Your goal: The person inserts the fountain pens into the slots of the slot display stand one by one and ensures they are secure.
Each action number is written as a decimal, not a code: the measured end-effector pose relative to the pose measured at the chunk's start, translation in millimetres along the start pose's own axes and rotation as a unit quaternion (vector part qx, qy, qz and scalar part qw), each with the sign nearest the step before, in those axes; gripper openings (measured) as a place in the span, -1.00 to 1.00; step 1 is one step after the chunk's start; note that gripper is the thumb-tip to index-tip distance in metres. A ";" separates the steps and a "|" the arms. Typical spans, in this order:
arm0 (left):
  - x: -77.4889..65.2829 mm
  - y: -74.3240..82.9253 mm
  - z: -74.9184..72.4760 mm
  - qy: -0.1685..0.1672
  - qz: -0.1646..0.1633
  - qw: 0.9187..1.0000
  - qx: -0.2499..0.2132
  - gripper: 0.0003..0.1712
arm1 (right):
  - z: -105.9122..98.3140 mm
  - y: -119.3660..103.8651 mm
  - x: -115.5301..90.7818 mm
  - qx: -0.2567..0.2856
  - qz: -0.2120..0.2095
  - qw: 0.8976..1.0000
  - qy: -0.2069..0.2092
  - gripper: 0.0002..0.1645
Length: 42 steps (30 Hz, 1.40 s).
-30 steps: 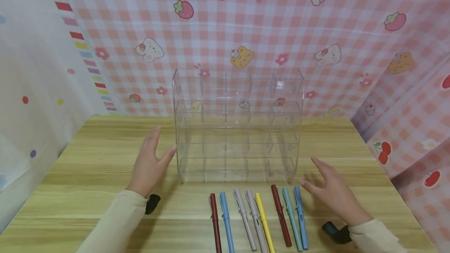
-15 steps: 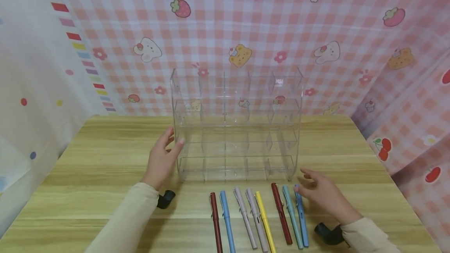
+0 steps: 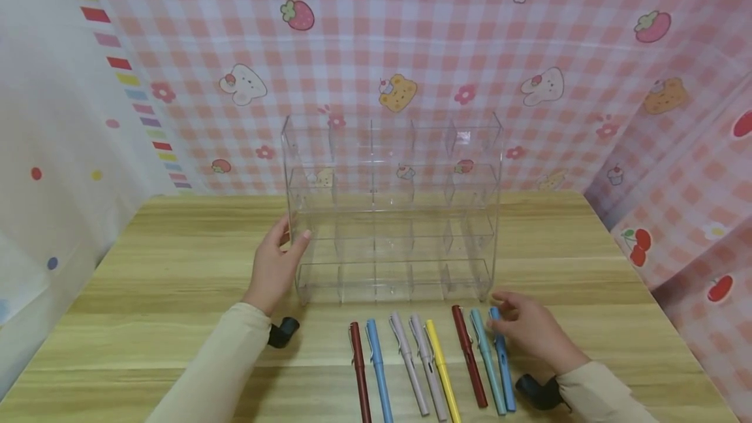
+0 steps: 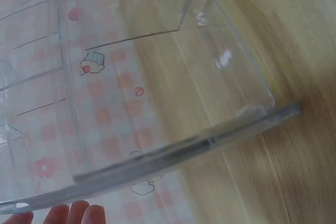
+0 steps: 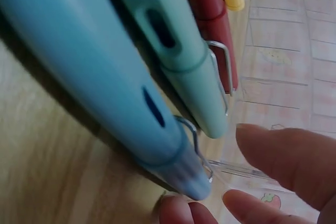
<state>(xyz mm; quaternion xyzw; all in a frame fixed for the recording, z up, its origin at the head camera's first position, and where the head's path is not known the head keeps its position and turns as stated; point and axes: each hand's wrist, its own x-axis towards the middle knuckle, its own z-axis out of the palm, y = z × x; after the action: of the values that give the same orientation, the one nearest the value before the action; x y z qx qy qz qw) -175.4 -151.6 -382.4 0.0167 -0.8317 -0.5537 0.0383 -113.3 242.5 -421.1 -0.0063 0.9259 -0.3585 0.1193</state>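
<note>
A clear acrylic rack (image 3: 392, 250) with several tiers stands on the wooden table. My left hand (image 3: 275, 271) holds its left side panel, thumb in front and fingers on the outer side; in the left wrist view the fingertips (image 4: 79, 213) show at the panel's edge. My right hand (image 3: 536, 329) is at the cap end of the rightmost blue pen (image 3: 502, 364), thumb and fingers apart. The right wrist view has this blue pen's cap close to the fingertips (image 5: 178, 209), with the thumb away from it; contact is unclear. A teal pen (image 3: 487, 361) and a dark red pen (image 3: 468, 358) lie beside it.
Left of these lie a yellow pen (image 3: 442, 371), two greyish-lilac pens, another blue pen (image 3: 378, 371) and another dark red pen (image 3: 360, 371). A pink checked cloth (image 3: 352, 51) hangs behind the table (image 3: 176, 266). Black wrist mounts (image 3: 284, 332) stick out beside both wrists.
My left hand has moved right, from beside the rack onto its side panel. My right hand has come left and down to the blue pen's cap end. The pens lie as before.
</note>
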 end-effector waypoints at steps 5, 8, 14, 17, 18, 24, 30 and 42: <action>0.9 1.0 1.3 0.008 -0.012 1.000 -0.014 -0.37 | 3.4 0.5 3.0 -0.017 0.006 1.000 0.007 -0.35; 1.4 1.9 1.5 0.011 -0.015 1.000 -0.022 -0.39 | 5.2 0.7 4.4 -0.023 0.013 1.000 0.011 -0.39; 2.2 5.2 0.0 0.019 -0.025 0.999 -0.026 -0.42 | 7.8 -0.7 6.3 -0.027 0.025 0.999 0.010 -0.48; 2.9 6.1 -0.6 0.023 -0.028 0.999 -0.028 -0.45 | 8.4 -1.8 7.3 -0.026 0.028 0.999 0.009 -0.53; 3.2 6.3 -0.7 0.024 -0.027 0.999 -0.026 -0.46 | 8.4 -2.2 7.6 -0.025 0.029 0.999 0.008 -0.55; 5.1 5.0 -1.5 0.030 -0.024 0.999 -0.018 -0.48 | 7.4 -2.9 8.8 -0.021 0.034 0.999 0.007 -0.68; 6.4 3.5 -1.7 0.029 -0.024 0.999 -0.024 -0.48 | 7.5 -3.5 9.5 -0.030 0.030 0.999 0.014 -0.76; 5.2 5.3 -2.7 0.023 -0.029 0.999 -0.026 -0.48 | 5.8 -5.5 10.7 -0.044 0.037 0.998 0.010 -0.74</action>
<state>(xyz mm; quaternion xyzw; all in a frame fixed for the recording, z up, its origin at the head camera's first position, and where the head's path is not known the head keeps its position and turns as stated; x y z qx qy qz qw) -180.3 -152.4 -376.2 0.0525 -0.8153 -0.5751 0.0422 -122.8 233.5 -423.9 0.0260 0.9413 -0.3132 0.1231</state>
